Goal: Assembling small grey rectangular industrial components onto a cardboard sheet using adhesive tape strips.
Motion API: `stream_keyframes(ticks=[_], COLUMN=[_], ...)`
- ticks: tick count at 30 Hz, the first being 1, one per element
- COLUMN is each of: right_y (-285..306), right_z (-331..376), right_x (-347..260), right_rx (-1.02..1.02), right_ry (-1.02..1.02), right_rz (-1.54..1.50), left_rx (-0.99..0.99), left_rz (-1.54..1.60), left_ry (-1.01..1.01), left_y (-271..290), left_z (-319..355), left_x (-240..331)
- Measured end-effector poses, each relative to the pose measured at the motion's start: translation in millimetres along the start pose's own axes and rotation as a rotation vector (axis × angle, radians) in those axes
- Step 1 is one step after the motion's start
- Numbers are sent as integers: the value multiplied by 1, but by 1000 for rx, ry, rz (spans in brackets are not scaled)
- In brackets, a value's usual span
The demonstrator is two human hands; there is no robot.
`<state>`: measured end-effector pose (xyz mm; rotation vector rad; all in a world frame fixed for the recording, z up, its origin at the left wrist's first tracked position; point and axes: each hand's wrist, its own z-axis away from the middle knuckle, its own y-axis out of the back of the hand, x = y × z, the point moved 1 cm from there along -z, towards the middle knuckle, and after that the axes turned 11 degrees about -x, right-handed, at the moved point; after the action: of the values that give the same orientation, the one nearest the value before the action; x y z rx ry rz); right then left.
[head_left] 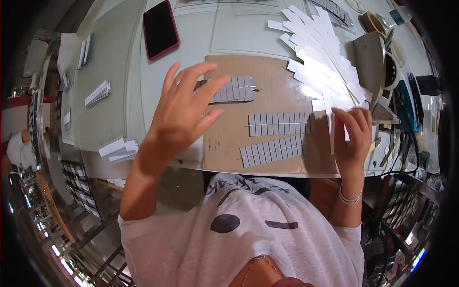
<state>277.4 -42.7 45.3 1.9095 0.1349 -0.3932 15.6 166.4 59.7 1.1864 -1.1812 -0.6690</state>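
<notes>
My left hand (184, 107) is open, its fingers spread over the far left part of a brown cardboard sheet (277, 67). Under its fingertips lies a grey strip of narrow segments (234, 90), partly hidden by the hand. Two more grey segmented strips, one (278, 124) above the other (272, 151), rest on the cardboard nearer to me, slightly fanned apart. At the cardboard's right edge my right hand (355, 131) is closed, thumb and bent fingers pinching a narrow white strip (332, 125). A loose heap of white strips (318, 57) spreads just beyond it.
A phone with a red case (161, 29) lies at the far left. Small bundles of strips (98, 93) are along the table's left side. To the right stand a tape dispenser (370, 62), a tape roll (373, 23) and a plastic bottle (398, 17). The table's front edge is close to my body.
</notes>
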Motion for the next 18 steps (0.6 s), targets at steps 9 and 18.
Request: stream_keyframes(ticks=[9,18], right_y=[1,-11], right_z=[55,77], right_x=[-31,-28], right_rx=[-229,-203], right_ry=[-24,-13], right_rz=[-117,-84], left_rx=[333,76], left_rz=[113,-174], left_ry=[227,142], left_y=[-56,-71], left_z=[57,33], left_x=[56,80])
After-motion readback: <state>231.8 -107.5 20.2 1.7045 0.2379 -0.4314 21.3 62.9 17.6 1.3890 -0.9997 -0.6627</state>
